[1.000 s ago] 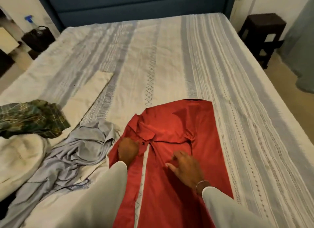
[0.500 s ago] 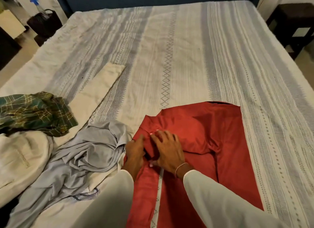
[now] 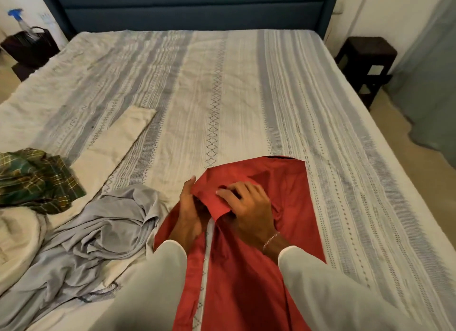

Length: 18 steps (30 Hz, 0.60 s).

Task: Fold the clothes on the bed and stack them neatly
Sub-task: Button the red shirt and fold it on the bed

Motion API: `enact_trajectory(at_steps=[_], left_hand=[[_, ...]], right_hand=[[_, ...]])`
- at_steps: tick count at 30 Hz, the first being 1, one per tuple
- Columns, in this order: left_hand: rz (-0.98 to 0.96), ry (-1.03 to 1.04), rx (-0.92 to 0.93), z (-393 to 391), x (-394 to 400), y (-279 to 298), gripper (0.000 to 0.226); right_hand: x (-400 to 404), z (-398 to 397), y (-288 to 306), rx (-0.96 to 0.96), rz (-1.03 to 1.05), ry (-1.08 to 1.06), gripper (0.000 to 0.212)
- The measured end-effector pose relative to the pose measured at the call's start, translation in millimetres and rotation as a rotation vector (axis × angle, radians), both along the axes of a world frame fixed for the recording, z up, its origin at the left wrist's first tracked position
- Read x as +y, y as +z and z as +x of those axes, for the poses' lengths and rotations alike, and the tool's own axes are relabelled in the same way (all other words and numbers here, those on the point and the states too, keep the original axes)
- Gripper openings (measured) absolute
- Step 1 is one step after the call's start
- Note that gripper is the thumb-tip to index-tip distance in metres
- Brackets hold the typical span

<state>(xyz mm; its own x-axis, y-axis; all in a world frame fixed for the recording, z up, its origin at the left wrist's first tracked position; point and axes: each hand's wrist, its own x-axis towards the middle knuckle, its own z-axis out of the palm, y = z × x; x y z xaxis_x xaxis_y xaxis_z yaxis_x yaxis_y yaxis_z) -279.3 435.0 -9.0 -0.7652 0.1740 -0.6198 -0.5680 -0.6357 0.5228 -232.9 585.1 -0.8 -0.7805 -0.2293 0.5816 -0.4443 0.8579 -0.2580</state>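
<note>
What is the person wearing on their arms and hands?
Long white sleeves cover both arms down to the wrists. The left hand is bare. The right hand is bare too, with a thin beaded bracelet on its wrist.

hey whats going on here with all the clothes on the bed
A person is working on a red shirt spread on the bed. Both hands are at its collar: the left hand grips the edge and the right hand pinches the flap. A grey garment and a green plaid one lie unfolded to the left.

A blue padded headboard (image 3: 195, 7) backs the bed against pale walls (image 3: 385, 9). A dark wooden stool (image 3: 367, 61) stands right — beige floor (image 3: 404, 143) beneath.
</note>
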Motion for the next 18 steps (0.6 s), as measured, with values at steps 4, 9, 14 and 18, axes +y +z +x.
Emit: enact_trajectory(at_steps=[4,9,14,18], left_hand=[[-0.013,-0.108,0.038,10,41,19,0.055],[-0.074,-0.203,0.078,46,103,38,0.026],[-0.103,-0.287,0.021,96,144,27,0.028],[-0.119,-0.329,-0.028,140,154,3,0.061]], right_hand=[[50,53,22,0.047,0.133,0.005,0.022],[107,139,21,0.018,0.267,0.018,0.024],[136,215,24,-0.075,0.300,0.050,0.027],[145,256,23,-0.092,0.328,0.072,0.017]])
